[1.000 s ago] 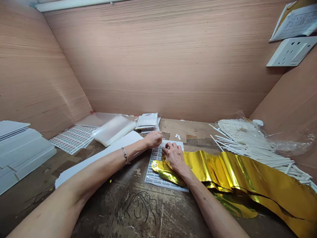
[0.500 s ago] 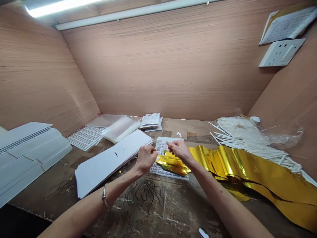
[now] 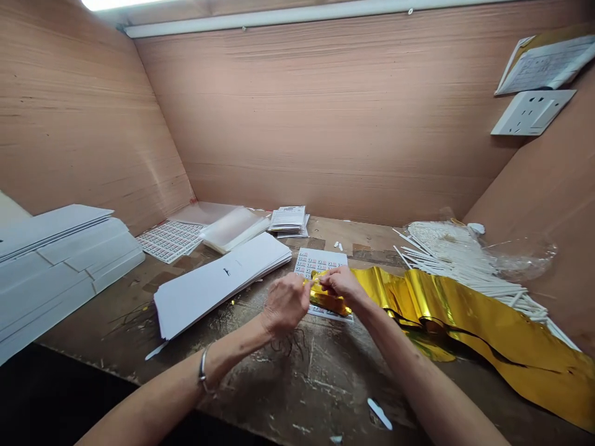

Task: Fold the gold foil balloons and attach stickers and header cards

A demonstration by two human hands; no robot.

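Note:
My left hand (image 3: 286,303) is closed in a fist, its thumb and forefinger pinching the left end of a shiny flat piece of gold foil (image 3: 332,303). Close beside it, my right hand (image 3: 344,284) is closed too, fingertips pinched at the same end of the foil. Whether a small sticker is between the fingertips is too small to tell. Under the foil lies a sheet of small printed stickers (image 3: 320,257), partly covered by foil and hands. More gold foil (image 3: 469,310) stretches in overlapping layers to the right, passing behind my right forearm.
A stack of white card (image 3: 223,282) lies left of my hands, with folded white card (image 3: 60,272) farther left. Behind are another sticker sheet (image 3: 171,240), clear plastic sleeves (image 3: 235,229) and small printed cards (image 3: 288,220). White sticks (image 3: 483,269) lie at right, a white strip (image 3: 380,414) in front.
My right hand has come down from over the sticker sheet to the foil's end, its fingertips meeting my left hand's. The left fist has turned slightly. The view has shifted a little.

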